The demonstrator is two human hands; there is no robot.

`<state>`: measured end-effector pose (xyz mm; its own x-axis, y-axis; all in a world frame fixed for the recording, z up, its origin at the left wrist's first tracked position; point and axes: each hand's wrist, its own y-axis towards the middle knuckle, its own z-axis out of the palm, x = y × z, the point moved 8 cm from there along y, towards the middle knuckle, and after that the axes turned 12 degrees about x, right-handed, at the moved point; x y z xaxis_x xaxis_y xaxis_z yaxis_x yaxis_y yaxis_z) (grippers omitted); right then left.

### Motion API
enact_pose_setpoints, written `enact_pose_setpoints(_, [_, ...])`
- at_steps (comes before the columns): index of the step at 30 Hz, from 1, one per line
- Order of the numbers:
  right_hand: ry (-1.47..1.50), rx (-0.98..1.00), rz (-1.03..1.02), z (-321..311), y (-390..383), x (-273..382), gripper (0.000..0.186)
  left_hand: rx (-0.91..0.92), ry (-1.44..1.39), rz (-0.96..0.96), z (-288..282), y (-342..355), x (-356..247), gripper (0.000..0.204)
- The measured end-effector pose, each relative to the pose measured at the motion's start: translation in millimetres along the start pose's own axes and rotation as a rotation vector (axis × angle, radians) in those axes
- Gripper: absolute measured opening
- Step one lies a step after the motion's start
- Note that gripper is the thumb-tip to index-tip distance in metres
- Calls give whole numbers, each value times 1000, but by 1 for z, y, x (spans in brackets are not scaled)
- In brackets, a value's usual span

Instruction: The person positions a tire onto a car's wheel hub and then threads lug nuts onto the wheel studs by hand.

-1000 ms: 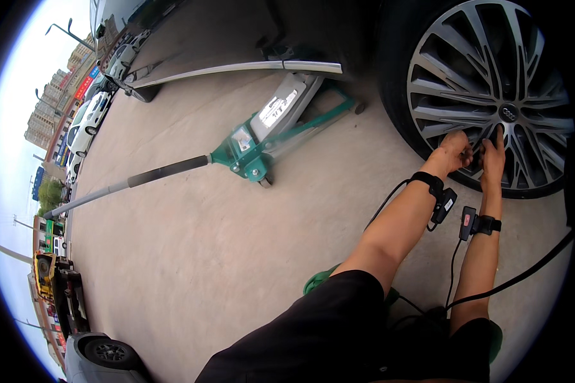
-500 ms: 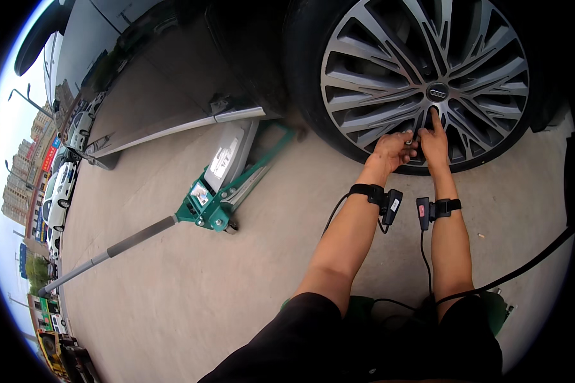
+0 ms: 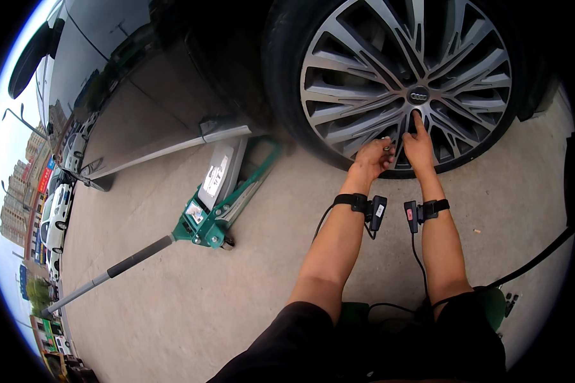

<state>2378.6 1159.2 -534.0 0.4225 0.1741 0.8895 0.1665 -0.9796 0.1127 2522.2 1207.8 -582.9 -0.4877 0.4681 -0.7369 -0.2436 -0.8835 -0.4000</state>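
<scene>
A car wheel [image 3: 332, 116] with silver and black spokes and a dark centre cap [image 3: 417, 95] fills the upper right. My right hand [image 3: 419, 147] reaches up over its lower spokes. The right index finger is stretched out, its tip at a bolt hole just below the cap; the other fingers are bent, and I see nothing held there. Just left of it, my left hand [image 3: 372, 157] is closed in front of the lower spokes. A small shiny metal piece [image 3: 386, 149], which looks like a wheel bolt, shows between its fingertips.
A green floor jack [image 3: 201, 223] reaches under the dark car's sill [image 3: 172, 148], its long handle [image 3: 108, 274] pointing lower left. Cables hang from my wrist straps, and a thick black cable [image 3: 530, 263] runs at the right. Small dark items [image 3: 511, 304] lie on the ground at lower right.
The view has shifted, so wheel and hands appear farther left, the jack slightly lower. My right fingertip stays at the bolt hole; my left fingers are curled a little more around the metal piece.
</scene>
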Motion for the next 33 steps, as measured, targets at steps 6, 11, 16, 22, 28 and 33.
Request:
enact_pose_setpoints(6, [1751,304,231,15,-7,4,62,4,16,-17,0,3,1,22])
enact_pose_setpoints(11, [-510,45,173,-20,-9,26,67,1,54,-31,-2,-1,-1,22])
enact_pose_setpoints(16, [909,129,243,12,-13,10,61,27,42,-55,1,-3,-1,20])
enact_pose_setpoints(22, [759,130,211,-9,-7,5,59,26,38,-52,3,0,0,19])
enact_pose_setpoints(28, [-78,-4,129,-6,-6,9,61,28,52,-48,-3,-1,0,18])
enact_pose_setpoints(33, [1843,408,212,27,-5,18,38,45,50,-33,0,1,0,18])
